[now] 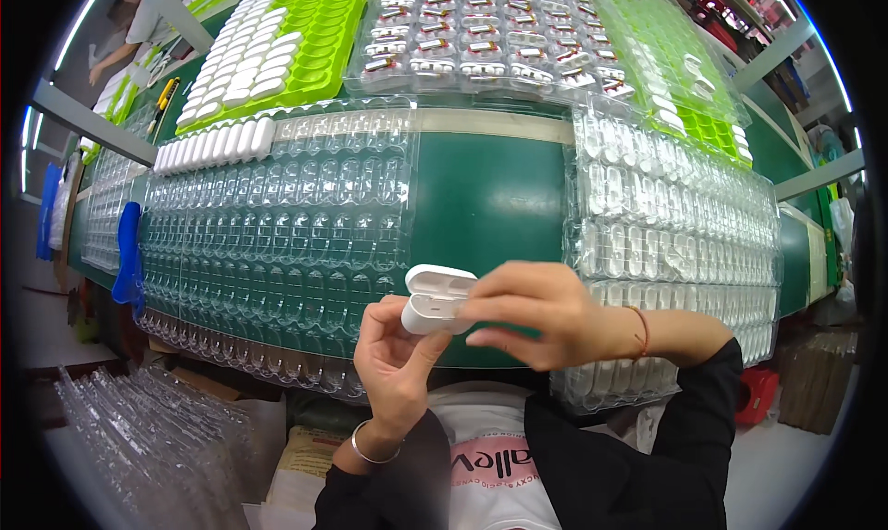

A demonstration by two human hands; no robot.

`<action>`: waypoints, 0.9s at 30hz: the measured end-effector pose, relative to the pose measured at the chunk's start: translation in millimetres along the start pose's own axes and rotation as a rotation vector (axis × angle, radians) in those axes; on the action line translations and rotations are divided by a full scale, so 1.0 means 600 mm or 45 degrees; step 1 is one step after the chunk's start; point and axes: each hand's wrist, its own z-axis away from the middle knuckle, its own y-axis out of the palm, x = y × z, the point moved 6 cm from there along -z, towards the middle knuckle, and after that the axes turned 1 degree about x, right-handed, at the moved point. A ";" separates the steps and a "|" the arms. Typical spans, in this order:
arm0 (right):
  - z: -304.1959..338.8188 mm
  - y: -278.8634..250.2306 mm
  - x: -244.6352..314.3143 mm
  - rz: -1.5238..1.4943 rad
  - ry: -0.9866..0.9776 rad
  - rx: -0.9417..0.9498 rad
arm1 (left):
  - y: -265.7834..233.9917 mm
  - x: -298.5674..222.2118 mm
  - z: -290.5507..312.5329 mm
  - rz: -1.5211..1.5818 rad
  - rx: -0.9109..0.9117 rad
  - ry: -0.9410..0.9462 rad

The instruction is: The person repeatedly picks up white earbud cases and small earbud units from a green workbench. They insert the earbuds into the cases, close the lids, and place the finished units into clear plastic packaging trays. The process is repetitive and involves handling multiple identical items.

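Note:
My left hand (395, 359) is closed around a white earbud charging case (427, 315), held up in front of my chest. The case's lid (435, 278) is flipped up, so the pale inside faces me. From the right, my right hand (532, 315) reaches to the case: its fingertips lie over the case's right end and the thumb is just below. Those fingertips are slightly blurred and hide that end of the case. Whether a small part is also between them cannot be made out.
Clear plastic trays (277, 225) lie left, with a row of white cases (215, 148). More clear trays with white parts (675, 243) lie right. Behind are a green tray of white cases (310, 49) and trays of small parts (481, 44). Stacked trays (148, 437) stand lower left.

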 end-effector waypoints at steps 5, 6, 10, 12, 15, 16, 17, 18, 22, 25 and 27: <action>-0.002 0.029 -0.008 -0.294 0.157 0.135 | -0.011 -0.007 0.001 -0.079 0.114 -0.080; -0.005 0.026 -0.013 -0.232 0.151 0.125 | -0.013 -0.010 0.000 -0.105 0.104 -0.147; -0.021 -0.011 -0.064 0.105 0.127 0.125 | -0.015 -0.098 -0.058 -1.067 0.285 0.300; -0.029 -0.024 -0.096 0.265 0.149 0.157 | 0.005 -0.138 -0.110 -1.387 0.287 0.740; -0.028 -0.013 -0.126 0.248 0.185 0.206 | 0.022 -0.143 -0.235 -1.663 0.295 1.001; -0.022 -0.010 -0.132 0.273 0.145 0.170 | 0.031 -0.134 -0.290 -1.710 0.309 1.051; -0.018 -0.002 -0.136 0.290 0.133 0.190 | 0.033 -0.124 -0.344 -1.803 0.323 1.025; -0.015 0.006 -0.139 0.301 0.118 0.210 | 0.030 -0.115 -0.393 -1.900 0.332 0.995; -0.008 0.014 -0.145 0.278 0.104 0.215 | 0.019 -0.060 -0.538 -2.244 0.460 0.789; -0.006 0.012 -0.147 0.252 0.122 0.225 | 0.018 -0.037 -0.583 -2.372 0.597 0.622; -0.003 0.015 -0.150 0.239 0.129 0.240 | 0.024 -0.028 -0.595 -2.379 0.733 0.626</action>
